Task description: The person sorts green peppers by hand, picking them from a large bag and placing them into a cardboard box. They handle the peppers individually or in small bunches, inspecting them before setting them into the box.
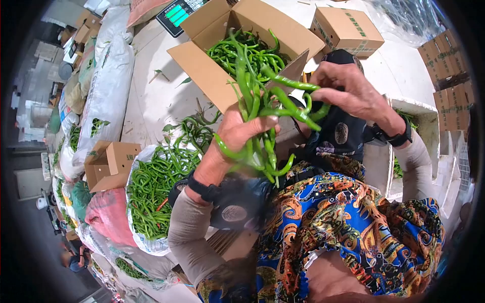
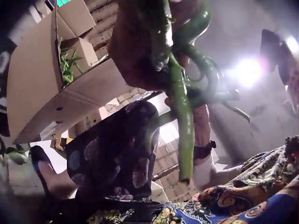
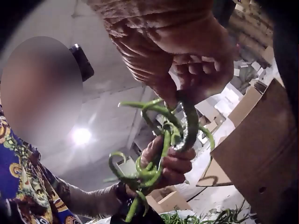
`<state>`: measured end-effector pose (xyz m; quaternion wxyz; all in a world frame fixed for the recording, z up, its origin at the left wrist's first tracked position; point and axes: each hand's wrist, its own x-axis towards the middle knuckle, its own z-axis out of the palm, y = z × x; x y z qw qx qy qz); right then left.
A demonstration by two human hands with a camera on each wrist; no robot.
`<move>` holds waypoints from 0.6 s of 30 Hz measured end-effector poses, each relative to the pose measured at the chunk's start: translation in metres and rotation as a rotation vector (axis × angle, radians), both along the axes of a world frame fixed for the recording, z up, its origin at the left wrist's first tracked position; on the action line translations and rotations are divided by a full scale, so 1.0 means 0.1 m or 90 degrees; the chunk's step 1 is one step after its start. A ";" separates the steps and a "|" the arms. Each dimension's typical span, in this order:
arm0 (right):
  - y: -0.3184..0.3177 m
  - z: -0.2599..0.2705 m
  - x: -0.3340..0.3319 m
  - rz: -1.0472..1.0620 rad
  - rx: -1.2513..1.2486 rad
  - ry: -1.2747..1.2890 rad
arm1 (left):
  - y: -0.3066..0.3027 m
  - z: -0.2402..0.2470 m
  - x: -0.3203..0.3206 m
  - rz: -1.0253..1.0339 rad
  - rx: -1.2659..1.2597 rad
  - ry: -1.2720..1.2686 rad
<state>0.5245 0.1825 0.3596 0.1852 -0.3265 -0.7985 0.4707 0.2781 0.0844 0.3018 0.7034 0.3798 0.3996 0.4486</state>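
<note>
My left hand [image 1: 240,134] grips a bunch of long green chili peppers [image 1: 244,88], whose ends stick out above and below the fist. To its right, my right hand [image 1: 348,91] pinches a green pepper at the side of the bunch. From the right wrist view, the thumb and fingertips of that hand hold a dark curved pepper [image 3: 190,123], with the left hand [image 3: 173,170] round the bunch below. Just beyond the hands stands an open cardboard box [image 1: 194,70] with many green peppers [image 1: 222,54] inside.
A white sack [image 1: 161,246] full of peppers stands at the left, with loose peppers [image 1: 194,131] beside it. Farther back are a scale [image 1: 178,15] and a closed carton [image 1: 348,30]. White foam boxes [image 1: 429,121] stand at the right. Large sacks [image 1: 108,76] line the far left.
</note>
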 end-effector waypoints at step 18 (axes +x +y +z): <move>0.90 -0.48 3.13 -0.220 0.350 -0.904 | 0.03 -0.01 -0.23 0.229 -0.036 -0.174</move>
